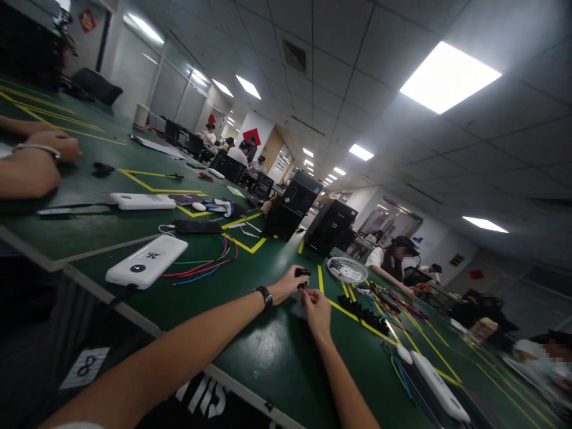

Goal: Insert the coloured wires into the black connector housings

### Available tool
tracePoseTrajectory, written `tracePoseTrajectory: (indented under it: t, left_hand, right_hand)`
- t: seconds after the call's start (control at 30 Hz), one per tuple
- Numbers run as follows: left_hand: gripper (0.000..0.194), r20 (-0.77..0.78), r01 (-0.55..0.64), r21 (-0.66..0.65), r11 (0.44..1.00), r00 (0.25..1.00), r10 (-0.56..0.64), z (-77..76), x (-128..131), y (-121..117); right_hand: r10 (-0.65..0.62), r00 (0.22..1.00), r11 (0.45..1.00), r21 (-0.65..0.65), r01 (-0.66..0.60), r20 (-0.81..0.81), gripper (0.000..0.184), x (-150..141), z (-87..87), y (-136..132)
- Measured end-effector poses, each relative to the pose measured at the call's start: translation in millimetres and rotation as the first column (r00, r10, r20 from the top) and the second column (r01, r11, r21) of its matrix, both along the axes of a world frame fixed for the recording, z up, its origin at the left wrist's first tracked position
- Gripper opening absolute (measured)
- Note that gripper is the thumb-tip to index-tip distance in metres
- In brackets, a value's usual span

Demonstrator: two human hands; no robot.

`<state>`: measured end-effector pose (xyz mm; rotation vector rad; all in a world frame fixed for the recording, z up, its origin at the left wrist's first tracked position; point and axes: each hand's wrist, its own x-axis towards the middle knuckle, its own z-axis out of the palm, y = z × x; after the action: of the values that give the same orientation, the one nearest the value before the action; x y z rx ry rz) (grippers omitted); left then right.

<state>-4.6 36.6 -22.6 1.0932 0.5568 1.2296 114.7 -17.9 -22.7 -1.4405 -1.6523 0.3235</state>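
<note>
Over the green table, my left hand [288, 285] is closed around a small black part [302, 273], too small to identify. My right hand [317, 307] is beside it, thumb and fingertips pinched together close to the black part. Whatever these fingers grip is too small to make out. To the right of my hands lies a heap of black pieces [363, 314], with loose coloured wires [397, 301] behind it. A white round basket [347, 270] with items in it stands a little farther back.
A white power bank [146, 262] marked 26 and red, green and blue wires [210, 262] lie at left. Another power bank [438, 387] sits at right. Two black computer cases [292, 205] stand ahead. Someone's arm [31, 164] rests at far left; other people sit at right.
</note>
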Motion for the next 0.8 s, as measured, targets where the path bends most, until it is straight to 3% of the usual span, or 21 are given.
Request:
tracePoseTrajectory:
  t: [0.23,0.37,0.57,0.67,0.8]
  left_hand:
    - [0.051,-0.249,-0.052,0.26,0.964,0.961,0.118,-0.5,-10,-3]
    - [0.05,-0.41,-0.072,0.432,0.899,0.872,0.267,-1.8,-9,-4]
    - [0.05,-0.431,-0.066,0.573,0.817,0.824,0.369,-1.7,-10,-10]
    - [0.052,-0.416,-0.063,0.601,0.797,0.827,0.379,1.0,-11,-14]
    - [0.052,-0.378,-0.19,0.468,0.863,0.839,0.39,3.7,-4,-14]
  right_hand:
    - [-0.055,0.999,0.998,0.004,0.055,-0.001,0.027,1,-1.4,-1]
    - [-0.046,0.998,0.999,-0.002,0.046,-0.044,0.026,0,-4.6,-1]
    - [0.035,0.999,0.999,0.042,-0.034,-0.019,0.028,-2,-12.6,-3]
    - [0.068,0.998,0.997,0.046,-0.068,-0.004,0.028,-2,-13.3,-3]
    - [0.05,0.999,0.997,0.055,-0.049,-0.005,0.03,-1,-8.4,-3]
